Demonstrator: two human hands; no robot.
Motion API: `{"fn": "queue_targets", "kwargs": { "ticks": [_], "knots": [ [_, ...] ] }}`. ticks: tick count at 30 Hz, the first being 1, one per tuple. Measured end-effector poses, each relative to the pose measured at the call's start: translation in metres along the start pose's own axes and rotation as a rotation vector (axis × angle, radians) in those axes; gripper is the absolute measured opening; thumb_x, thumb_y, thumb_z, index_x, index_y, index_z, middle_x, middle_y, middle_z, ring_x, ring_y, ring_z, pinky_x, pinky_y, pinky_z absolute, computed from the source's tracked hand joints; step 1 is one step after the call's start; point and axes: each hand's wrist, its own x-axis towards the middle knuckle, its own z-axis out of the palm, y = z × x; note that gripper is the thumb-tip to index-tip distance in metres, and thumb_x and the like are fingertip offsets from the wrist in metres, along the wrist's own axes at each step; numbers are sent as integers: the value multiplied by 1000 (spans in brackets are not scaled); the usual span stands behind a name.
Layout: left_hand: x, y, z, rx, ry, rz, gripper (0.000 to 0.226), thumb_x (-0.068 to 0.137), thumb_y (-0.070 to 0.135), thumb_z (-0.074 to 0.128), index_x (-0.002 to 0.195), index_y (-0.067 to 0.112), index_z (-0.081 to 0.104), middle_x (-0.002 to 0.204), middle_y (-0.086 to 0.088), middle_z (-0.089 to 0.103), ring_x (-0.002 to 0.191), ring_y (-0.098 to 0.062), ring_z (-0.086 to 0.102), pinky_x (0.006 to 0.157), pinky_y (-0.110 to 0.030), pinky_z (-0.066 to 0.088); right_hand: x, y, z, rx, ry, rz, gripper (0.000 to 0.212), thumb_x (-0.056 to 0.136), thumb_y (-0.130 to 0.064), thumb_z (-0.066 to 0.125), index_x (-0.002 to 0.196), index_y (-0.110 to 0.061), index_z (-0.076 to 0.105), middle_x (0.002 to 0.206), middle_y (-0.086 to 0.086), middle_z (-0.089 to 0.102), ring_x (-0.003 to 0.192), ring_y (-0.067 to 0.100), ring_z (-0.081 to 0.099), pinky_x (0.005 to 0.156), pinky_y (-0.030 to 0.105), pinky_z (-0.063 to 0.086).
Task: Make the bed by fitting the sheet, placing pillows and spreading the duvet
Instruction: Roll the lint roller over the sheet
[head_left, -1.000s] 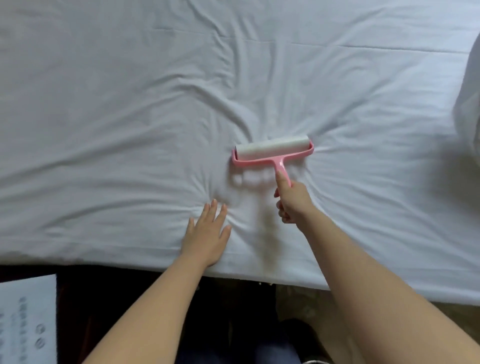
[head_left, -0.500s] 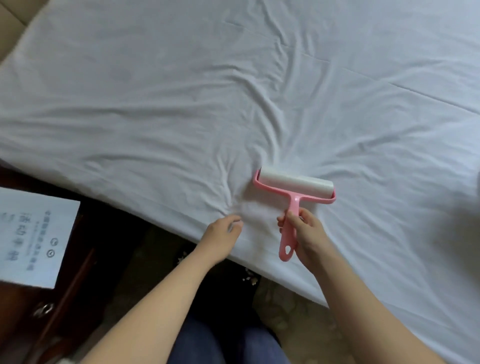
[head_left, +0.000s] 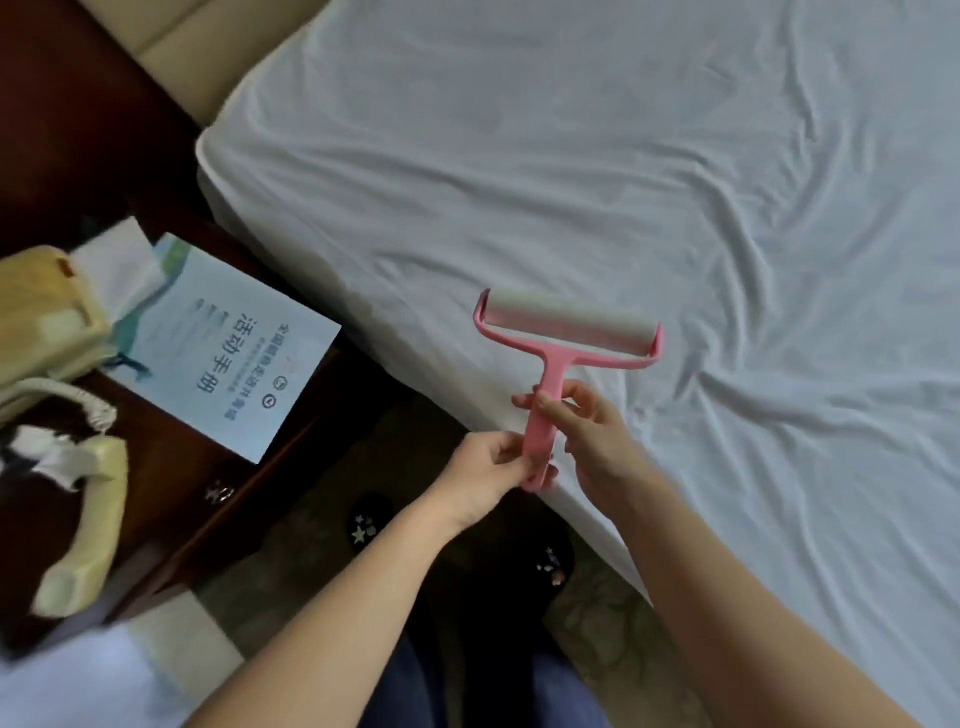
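The grip of our left hand (head_left: 485, 470) was clamped on the bottom of the pink handle. The grip of our right hand (head_left: 592, 441) pinched it higher up. The lint roller (head_left: 566, 322) was over the bed's near edge. The sheet (head_left: 623, 156) was on, but wrinkly. We guessed we were cleaning it. Pillows and duvet would come next, and we saw none. The bed had lots of room. The counter (head_left: 166, 478) close by was crowded.

Left hand (head_left: 483, 470) and right hand (head_left: 597, 441) hold a lint roller (head_left: 566, 319), seemingly aloft.
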Motion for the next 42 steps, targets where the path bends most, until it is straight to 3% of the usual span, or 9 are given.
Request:
{"fn": "queue_targets", "kwargs": {
  "ticks": [3,7,13,16,22,29,31,37,42],
  "knots": [
    [-17,-11,-50,-66,110,25,20,89,29,61,99,13,69,92,-7,73,86,-11,71,71,-13,53,16,-3,56,-99,-85,-13,6,93,-14,55,94,-8,57,93,2,70,87,9,64,68,16,43],
    [-41,-32,-124,-170,212,19,21,88,24,63,98,6,67,92,-11,72,83,-14,71,73,-15,54,37,-1,138,-227,-182,-16,7,92,-14,58,93,-8,60,81,-3,66,77,7,62,69,17,45],
    [-67,-60,-234,-157,319,-23,25,91,23,59,104,3,64,93,-5,70,72,3,67,60,-5,47,70,4,260,-350,-286,16,10,91,-13,60,98,-7,65,98,4,68,91,17,65,81,30,52],
    [-71,-78,-287,-110,358,-58,25,91,29,58,98,7,67,89,0,70,71,5,63,69,-11,46,88,5,318,-522,-328,-15,16,93,-16,58,103,-6,64,97,3,65,87,16,60,72,21,50],
    [-57,-105,-350,-49,427,-116,29,89,40,58,77,15,67,82,0,69,90,-18,64,87,-33,46,121,14,385,-826,-359,-49,22,96,-20,51,109,-8,63,88,0,58,64,8,47,56,16,37],
    [-38,-125,-377,110,451,-137,26,92,37,54,84,16,67,90,-4,71,89,-20,64,79,-30,47,145,37,415,-964,-300,-61,30,94,-21,51,105,3,64,94,19,65,68,22,52,63,30,43],
    [-39,-129,-376,197,452,-166,22,92,31,53,89,15,68,94,-5,70,90,-21,63,74,-27,44,146,41,412,-1005,-296,-58,28,94,-21,51,106,1,64,83,11,62,61,15,48,57,23,38],
    [-47,-130,-368,353,539,-243,28,95,35,48,102,12,62,106,-3,66,90,-18,59,70,-26,40,139,44,394,-1074,-320,-23,23,97,-25,49,110,-11,62,109,7,65,65,10,52,52,17,39],
    [-59,-103,-365,528,563,-205,24,97,37,44,93,15,53,101,0,62,83,-14,53,66,-27,38,125,26,364,-1162,-355,-8,28,97,-29,47,116,-13,60,110,6,64,81,13,59,71,25,51]
  ]
}}
